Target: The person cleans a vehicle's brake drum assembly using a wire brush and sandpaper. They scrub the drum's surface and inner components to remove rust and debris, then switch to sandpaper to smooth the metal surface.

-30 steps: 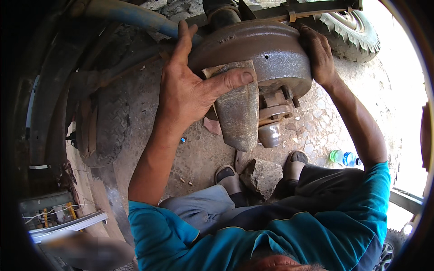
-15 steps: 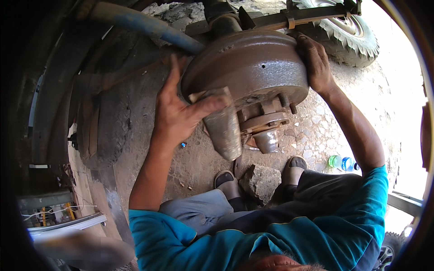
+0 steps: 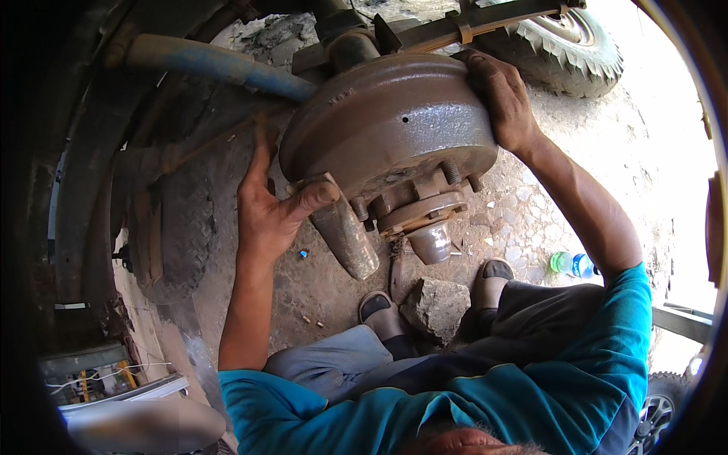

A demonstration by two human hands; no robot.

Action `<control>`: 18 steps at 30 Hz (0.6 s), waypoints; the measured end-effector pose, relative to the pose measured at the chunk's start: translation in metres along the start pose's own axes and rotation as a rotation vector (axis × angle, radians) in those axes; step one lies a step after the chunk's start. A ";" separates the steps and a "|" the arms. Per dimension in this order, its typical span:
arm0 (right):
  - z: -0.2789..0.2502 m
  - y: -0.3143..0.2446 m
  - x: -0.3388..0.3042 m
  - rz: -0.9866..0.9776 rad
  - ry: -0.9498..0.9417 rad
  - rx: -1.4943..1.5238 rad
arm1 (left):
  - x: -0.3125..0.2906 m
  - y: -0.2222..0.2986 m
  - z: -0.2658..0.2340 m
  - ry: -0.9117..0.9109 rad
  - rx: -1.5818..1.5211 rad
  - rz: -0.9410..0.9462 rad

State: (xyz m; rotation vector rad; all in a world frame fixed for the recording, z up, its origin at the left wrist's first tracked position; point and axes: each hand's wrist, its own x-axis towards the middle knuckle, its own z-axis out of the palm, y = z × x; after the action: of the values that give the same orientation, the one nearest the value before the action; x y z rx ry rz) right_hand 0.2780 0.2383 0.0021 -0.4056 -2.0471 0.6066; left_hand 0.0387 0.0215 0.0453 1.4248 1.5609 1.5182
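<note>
A brown, worn brake drum [image 3: 394, 125] is mounted at the end of an axle in front of me, with wheel studs [image 3: 451, 172] and a hub [image 3: 428, 212] on its near face. My right hand [image 3: 504, 98] grips the drum's right rim, fingers curled over its far edge. At the drum's lower left, my left hand [image 3: 269, 208] holds a tapered grey metal piece [image 3: 345, 231], with the thumb across its upper end. The left fingers point up beside the drum and are partly hidden. The piece's wide end is close to the drum; I cannot tell whether they touch.
A blue-grey tube [image 3: 220, 64] runs to the drum from the upper left. Leaf springs [image 3: 470, 30] and a loose tyre [image 3: 565, 64] lie beyond. A rough stone [image 3: 437, 309] sits between my feet. Plastic bottles [image 3: 572, 264] lie at right; a dark tyre [image 3: 182, 243] stands at left.
The drum appears further left in the view, and both hands shift left with it. My left hand has moved slightly lower with the metal piece, uncovering a stud on the drum's near face.
</note>
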 end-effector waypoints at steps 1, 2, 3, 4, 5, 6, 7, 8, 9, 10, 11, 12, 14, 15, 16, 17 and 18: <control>0.000 0.000 -0.001 -0.055 0.033 -0.031 | 0.004 0.000 0.003 0.056 0.068 0.021; 0.000 0.005 -0.003 -0.066 0.027 -0.031 | 0.008 0.002 0.011 0.056 0.088 0.032; -0.002 0.011 -0.005 -0.076 0.020 -0.039 | 0.021 0.018 0.028 0.056 0.101 0.047; -0.004 0.016 -0.006 -0.089 0.012 -0.042 | 0.033 0.027 0.035 0.053 0.115 0.067; -0.006 0.016 -0.005 -0.029 -0.012 -0.007 | 0.040 0.024 0.029 0.004 0.511 0.164; -0.009 0.015 -0.003 0.027 -0.034 0.028 | 0.036 0.020 0.023 0.017 0.423 0.122; -0.008 0.004 0.001 0.283 -0.077 0.191 | 0.027 0.011 0.017 0.026 0.337 0.079; -0.002 0.004 0.000 0.122 -0.035 0.077 | 0.019 0.006 0.012 0.034 0.251 0.037; 0.002 0.004 -0.002 -0.029 0.030 -0.059 | 0.011 0.005 0.008 0.046 0.166 0.008; 0.001 -0.001 -0.002 0.013 0.025 -0.027 | 0.001 0.004 0.003 0.051 0.084 -0.025; -0.003 -0.004 -0.001 0.052 0.021 0.003 | -0.002 0.003 0.002 0.057 0.003 -0.060; -0.001 -0.007 -0.001 0.074 0.024 0.055 | -0.002 0.004 0.001 0.062 0.031 -0.038; -0.005 0.004 -0.004 0.001 0.038 -0.044 | 0.012 0.004 0.006 0.076 0.072 0.014; -0.004 0.008 -0.004 -0.034 0.044 -0.083 | 0.018 0.011 0.013 0.049 0.196 0.055; -0.006 0.005 -0.003 0.057 0.004 -0.032 | 0.028 0.017 0.024 0.015 0.314 0.104; -0.005 0.001 -0.002 0.150 -0.038 0.020 | 0.033 0.020 0.028 -0.020 0.432 0.154; -0.007 0.002 -0.003 0.169 -0.043 0.035 | 0.032 0.019 0.028 -0.008 0.311 0.107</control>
State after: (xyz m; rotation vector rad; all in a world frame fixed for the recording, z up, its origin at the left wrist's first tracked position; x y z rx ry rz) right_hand 0.2856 0.2406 0.0016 -0.5524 -2.0533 0.7579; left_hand 0.0602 0.0573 0.0659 1.7055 1.8019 1.3690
